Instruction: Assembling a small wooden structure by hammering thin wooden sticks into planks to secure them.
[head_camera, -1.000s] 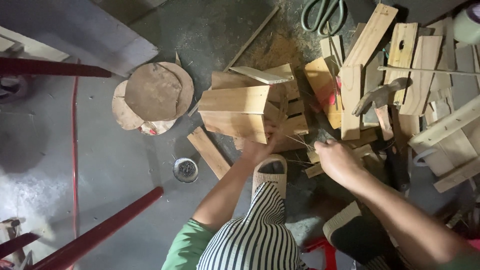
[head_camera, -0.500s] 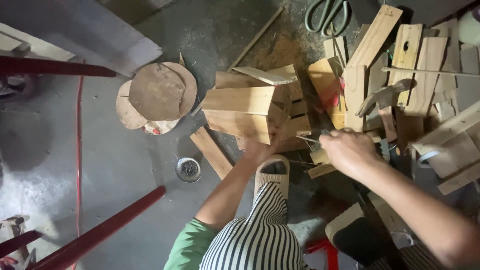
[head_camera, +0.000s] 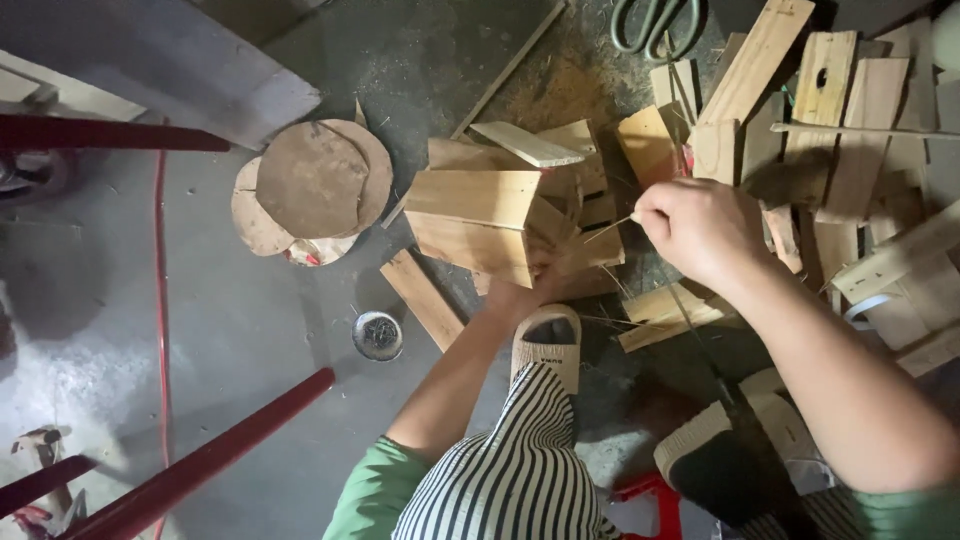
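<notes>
Right hand (head_camera: 700, 232) is closed, pinching a thin sliver (head_camera: 612, 229) whose long axis points left and slightly down toward the wooden block stack (head_camera: 500, 225) at frame centre. Left hand (head_camera: 540, 280) (mostly hidden under the stack's lower right edge) touches it and is nearer; can't tell its grip.

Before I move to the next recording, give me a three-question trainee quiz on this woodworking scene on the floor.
1. True or false: the right hand pinches a thin pale wooden sliver.
2. What does the left hand rest against?
A. the grey-handled scissors
B. the stack of pale rectangular wooden blocks
C. the round brown cardboard discs
3. Fill in: the small round metal lid lies on the grey concrete floor beside a flat wooden ____.

Key: 1 true; 2 B; 3 plank.
</notes>
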